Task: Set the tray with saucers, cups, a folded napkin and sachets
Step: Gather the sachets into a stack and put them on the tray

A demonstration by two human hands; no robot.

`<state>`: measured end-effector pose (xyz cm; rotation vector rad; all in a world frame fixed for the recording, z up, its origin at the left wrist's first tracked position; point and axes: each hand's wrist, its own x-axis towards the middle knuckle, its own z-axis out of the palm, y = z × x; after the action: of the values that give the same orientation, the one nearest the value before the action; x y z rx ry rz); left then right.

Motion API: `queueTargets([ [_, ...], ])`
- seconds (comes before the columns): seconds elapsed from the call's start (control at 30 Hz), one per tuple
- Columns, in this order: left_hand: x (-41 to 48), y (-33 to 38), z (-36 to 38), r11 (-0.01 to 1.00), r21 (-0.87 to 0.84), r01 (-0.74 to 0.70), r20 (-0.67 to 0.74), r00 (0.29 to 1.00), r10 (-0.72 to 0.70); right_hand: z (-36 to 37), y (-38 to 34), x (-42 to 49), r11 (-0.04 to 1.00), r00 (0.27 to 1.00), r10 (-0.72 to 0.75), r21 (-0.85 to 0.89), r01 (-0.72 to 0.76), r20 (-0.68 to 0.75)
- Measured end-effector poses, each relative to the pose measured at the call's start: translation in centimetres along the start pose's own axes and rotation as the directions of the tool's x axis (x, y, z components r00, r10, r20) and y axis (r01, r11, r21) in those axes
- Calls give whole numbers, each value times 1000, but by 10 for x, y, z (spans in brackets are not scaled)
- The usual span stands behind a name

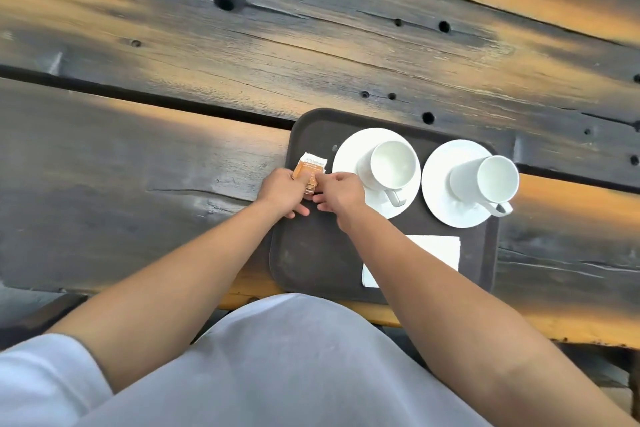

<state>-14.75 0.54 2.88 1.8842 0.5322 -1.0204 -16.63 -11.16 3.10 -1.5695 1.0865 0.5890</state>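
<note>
A rough plank table [173, 156], dark-stained with worn orange patches, knots and long cracks, carries a dark brown, rounded-corner plastic tray [311, 253] with a matte pebbled face. On its far half stand two round white glazed saucers, the left saucer [346, 159] and the right saucer [440, 177], each bearing an empty white cup, the left cup [393, 163] and the right cup [491, 180], handles turned toward the person. A flat white square napkin [436, 250] lies near the tray's near right corner. At the far left corner, the left hand [282, 192] and right hand [337, 192] meet, fingers curled and pinching small orange-and-white paper sachets [310, 170] held low over the tray
</note>
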Motion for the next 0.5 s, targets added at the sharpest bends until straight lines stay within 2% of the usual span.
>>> queueTargets([
  [0.07, 1, 5, 2, 999, 37, 13, -14, 1000, -12, 1, 0, 2, 1000, 999, 17, -12, -17, -28],
  [0.37, -14, 8, 13, 978, -139, 157, -117, 978, -174, 2, 4, -17, 983, 999, -3, -182, -6, -54],
  [0.5, -36, -6, 13, 970, -125, 209, -72, 973, -219, -4, 19, -34, 973, 999, 34, -228, -35, -11],
])
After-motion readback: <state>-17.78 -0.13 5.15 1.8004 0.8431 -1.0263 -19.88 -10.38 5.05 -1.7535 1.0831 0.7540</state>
